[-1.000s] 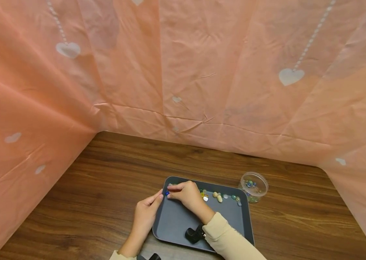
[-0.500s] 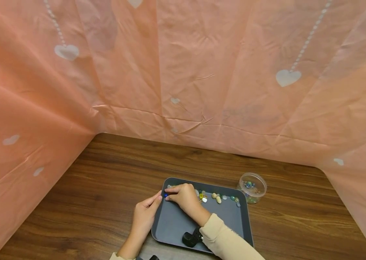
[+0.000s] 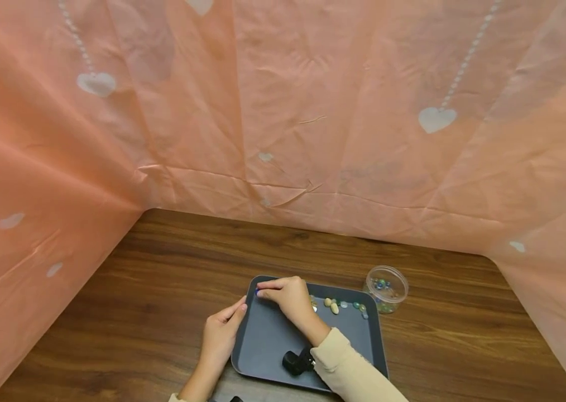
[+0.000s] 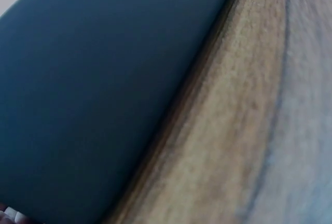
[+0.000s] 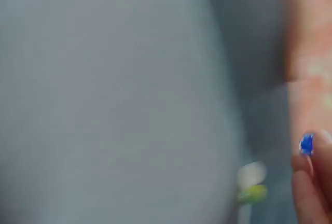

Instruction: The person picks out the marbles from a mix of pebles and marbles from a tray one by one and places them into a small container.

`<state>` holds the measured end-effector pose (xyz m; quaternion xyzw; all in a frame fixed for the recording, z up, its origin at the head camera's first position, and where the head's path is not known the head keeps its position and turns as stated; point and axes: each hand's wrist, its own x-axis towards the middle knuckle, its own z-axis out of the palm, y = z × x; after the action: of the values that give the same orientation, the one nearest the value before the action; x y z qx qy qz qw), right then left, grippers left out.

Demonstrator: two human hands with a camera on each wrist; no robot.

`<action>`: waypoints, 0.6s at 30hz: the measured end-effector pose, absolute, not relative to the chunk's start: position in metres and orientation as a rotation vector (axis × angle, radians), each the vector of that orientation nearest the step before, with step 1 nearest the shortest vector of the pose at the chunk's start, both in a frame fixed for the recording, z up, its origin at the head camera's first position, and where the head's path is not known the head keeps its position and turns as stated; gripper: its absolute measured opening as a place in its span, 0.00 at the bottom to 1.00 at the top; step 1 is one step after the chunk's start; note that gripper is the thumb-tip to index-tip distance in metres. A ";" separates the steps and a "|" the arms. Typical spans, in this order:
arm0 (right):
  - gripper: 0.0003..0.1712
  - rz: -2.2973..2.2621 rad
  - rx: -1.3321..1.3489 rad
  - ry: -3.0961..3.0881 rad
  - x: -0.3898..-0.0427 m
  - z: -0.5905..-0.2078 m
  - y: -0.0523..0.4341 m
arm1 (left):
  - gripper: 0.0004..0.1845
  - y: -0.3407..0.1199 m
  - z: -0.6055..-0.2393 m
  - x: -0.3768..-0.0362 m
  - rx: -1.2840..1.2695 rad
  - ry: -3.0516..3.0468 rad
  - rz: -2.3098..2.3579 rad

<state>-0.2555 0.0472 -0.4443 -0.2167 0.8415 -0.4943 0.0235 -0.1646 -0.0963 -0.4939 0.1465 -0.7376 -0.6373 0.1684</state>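
Observation:
A dark grey tray [image 3: 268,340] lies on the wooden table, with several small glass beads and pebbles [image 3: 334,306] strung along its far side. My right hand [image 3: 288,296] is over the tray's far left corner, and its fingertips pinch a small blue bead [image 5: 306,144]. In the blurred right wrist view a green bead [image 5: 252,194] lies close below it on the tray floor [image 5: 129,105]. My left hand [image 3: 221,335] lies along the tray's left rim with straight fingers, its thumb touching the rim. The left wrist view is filled by the tray wall [image 4: 93,94] and the table [image 4: 249,130].
A small clear round jar [image 3: 385,287] holding a few beads stands just off the tray's far right corner. A black wrist camera [image 3: 295,362] sits at my right sleeve. Peach cloth with white hearts [image 3: 436,118] walls in the table at the back and both sides.
My right hand has shifted slightly toward the tray's far left corner, the blue bead going with its fingertips. The left hand stays on the rim.

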 end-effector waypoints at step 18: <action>0.18 -2.498 0.198 1.380 -0.263 -0.392 0.185 | 0.16 -0.093 -0.491 -0.161 0.464 -2.102 -1.825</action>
<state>-0.2628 0.1847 -0.3918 0.0684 0.4778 -0.8645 0.1401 -0.1615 -0.0930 -0.4906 0.1623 -0.7355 -0.6383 0.1591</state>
